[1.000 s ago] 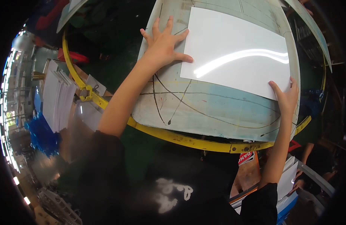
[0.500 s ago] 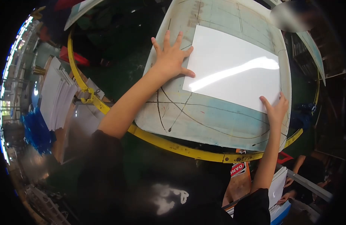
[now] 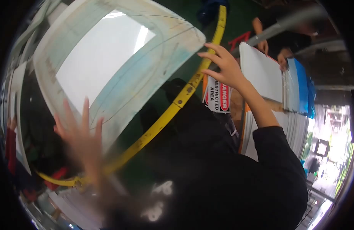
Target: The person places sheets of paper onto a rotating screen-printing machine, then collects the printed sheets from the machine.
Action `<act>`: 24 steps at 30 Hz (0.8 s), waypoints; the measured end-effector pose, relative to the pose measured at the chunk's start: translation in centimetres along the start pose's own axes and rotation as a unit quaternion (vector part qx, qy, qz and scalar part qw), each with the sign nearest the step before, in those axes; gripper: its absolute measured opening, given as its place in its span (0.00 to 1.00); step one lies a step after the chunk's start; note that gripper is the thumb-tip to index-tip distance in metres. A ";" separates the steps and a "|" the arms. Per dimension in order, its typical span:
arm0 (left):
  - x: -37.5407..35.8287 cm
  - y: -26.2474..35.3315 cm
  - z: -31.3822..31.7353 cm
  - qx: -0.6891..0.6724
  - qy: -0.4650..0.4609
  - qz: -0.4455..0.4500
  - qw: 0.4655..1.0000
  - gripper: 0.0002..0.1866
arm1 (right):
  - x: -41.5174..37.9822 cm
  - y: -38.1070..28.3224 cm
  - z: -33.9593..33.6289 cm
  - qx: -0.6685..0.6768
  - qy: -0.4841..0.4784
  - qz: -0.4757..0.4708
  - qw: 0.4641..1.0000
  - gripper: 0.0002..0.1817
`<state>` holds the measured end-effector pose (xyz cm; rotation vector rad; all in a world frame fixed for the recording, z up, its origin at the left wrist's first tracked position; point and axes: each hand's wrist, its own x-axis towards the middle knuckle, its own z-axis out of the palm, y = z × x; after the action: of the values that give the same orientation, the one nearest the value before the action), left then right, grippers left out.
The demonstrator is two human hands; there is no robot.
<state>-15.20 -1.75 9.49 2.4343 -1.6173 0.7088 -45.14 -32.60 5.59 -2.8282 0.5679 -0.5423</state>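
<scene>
A white glossy sheet (image 3: 100,50) lies flat on a worn pale-blue board (image 3: 146,73) ringed by a yellow rail (image 3: 173,105). My left hand (image 3: 79,134) is blurred, fingers spread, off the sheet and near the board's lower left edge, holding nothing. My right hand (image 3: 223,65) hovers open past the board's right corner, above a red-and-white danger sign (image 3: 217,96) and close to a stack of white sheets (image 3: 261,71).
Another person's hands (image 3: 273,48) rest on the far side of the sheet stack. More stacked sheets with a blue wrapper (image 3: 301,90) sit to the right. A bright floor area shows at far right.
My head has turned sharply right, so the board now sits upper left. Both hands have come off the sheet; the right has moved toward the stack.
</scene>
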 end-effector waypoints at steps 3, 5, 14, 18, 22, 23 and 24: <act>-4.0 2.1 -0.8 -0.087 0.031 0.021 0.995 0.27 | -10.2 5.1 -2.2 -0.106 -0.118 0.161 0.974 0.34; -5.3 4.4 -0.8 -0.146 0.028 0.012 0.989 0.24 | -14.9 6.8 -3.0 -0.150 -0.192 0.266 0.932 0.41; -4.7 10.5 -3.1 -0.241 -0.013 0.004 0.970 0.24 | -20.1 11.5 -3.3 -0.114 -0.234 0.277 0.925 0.44; -4.5 11.8 -3.9 -0.267 -0.009 0.027 0.963 0.23 | -20.4 10.3 -4.4 -0.133 -0.122 0.263 0.948 0.41; -3.5 14.5 -5.0 -0.370 -0.058 0.051 0.926 0.19 | -22.0 9.1 -4.6 -0.244 0.103 0.211 0.941 0.32; -3.0 15.5 -5.0 -0.411 -0.061 0.072 0.907 0.18 | -22.5 8.5 -5.2 -0.273 0.154 0.210 0.926 0.30; -2.4 16.5 -5.3 -0.454 -0.083 0.093 0.882 0.17 | -23.1 7.9 -5.9 -0.283 0.231 0.195 0.910 0.23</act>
<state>-32.43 -4.69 10.66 1.6800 -1.7045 -0.2513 -69.87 -31.12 1.61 -2.9382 1.5675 -1.1253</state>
